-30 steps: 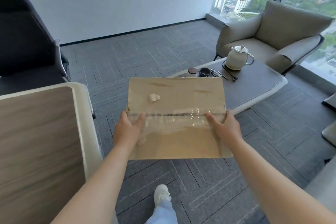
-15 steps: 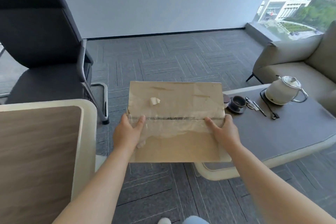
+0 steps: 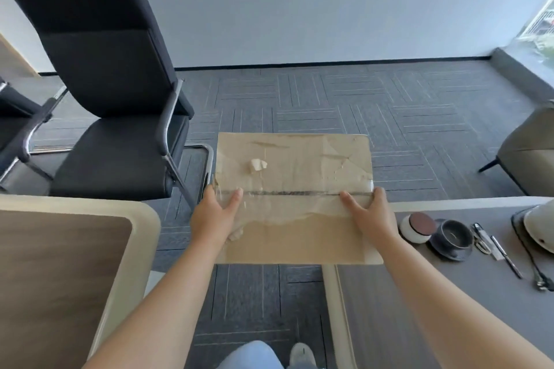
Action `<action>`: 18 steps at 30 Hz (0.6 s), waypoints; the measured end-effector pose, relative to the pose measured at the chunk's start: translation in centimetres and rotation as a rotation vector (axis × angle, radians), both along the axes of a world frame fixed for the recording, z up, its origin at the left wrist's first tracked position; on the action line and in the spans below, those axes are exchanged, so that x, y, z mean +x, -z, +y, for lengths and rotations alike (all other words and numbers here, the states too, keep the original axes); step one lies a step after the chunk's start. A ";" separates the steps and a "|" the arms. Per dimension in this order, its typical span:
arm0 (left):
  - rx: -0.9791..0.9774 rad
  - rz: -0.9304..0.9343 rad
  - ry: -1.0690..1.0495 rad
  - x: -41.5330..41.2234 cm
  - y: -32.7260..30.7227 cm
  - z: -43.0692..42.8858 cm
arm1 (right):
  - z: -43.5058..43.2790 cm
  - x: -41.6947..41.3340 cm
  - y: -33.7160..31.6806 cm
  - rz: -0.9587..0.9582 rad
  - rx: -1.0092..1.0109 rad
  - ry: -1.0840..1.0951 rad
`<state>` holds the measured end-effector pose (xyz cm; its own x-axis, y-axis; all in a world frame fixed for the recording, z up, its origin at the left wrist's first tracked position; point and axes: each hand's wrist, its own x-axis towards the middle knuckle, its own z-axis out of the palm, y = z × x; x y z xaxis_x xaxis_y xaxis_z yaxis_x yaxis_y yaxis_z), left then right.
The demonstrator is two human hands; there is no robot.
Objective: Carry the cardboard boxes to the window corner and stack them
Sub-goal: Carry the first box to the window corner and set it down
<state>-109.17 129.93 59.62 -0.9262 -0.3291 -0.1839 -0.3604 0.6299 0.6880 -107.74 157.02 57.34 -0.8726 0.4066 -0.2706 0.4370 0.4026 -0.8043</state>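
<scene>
Carrying stage: one taped cardboard box [image 3: 295, 165] held level above the carpet [image 3: 329, 99], left hand [image 3: 214, 219] and right hand [image 3: 370, 217] gripping its side edges. Window [image 3: 541, 24] lies far right; no stack visible, so placement and stacking seemingly remain.

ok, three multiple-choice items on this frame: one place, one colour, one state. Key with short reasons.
1. Where does the black chair stand relative to the cardboard box?
A) left of it B) right of it C) under it
2. The cup on the grey table is:
A) red B) dark C) yellow
3. The box top is:
A) flaps open B) taped shut C) cut away

Key: A, the chair fills the left of the view, the box the middle; B, the cup looks near black; B, clear tape runs along the closed seam between the left hand and the right hand.
</scene>
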 end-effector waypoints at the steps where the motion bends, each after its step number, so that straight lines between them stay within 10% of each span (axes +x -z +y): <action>1: -0.013 0.002 -0.009 -1.2 0.0 0.1 | 0.2 -1.4 0.0 -0.006 -0.003 -0.007; 18: 0.016 0.008 0.087 -33.2 1.9 -0.8 | -1.0 -31.0 1.0 -0.038 0.045 0.099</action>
<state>-142.34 129.11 57.72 -0.9526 -0.2445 -0.1810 -0.2993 0.6478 0.7005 -138.69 155.98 56.29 -0.8170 0.5030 -0.2819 0.5061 0.3913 -0.7686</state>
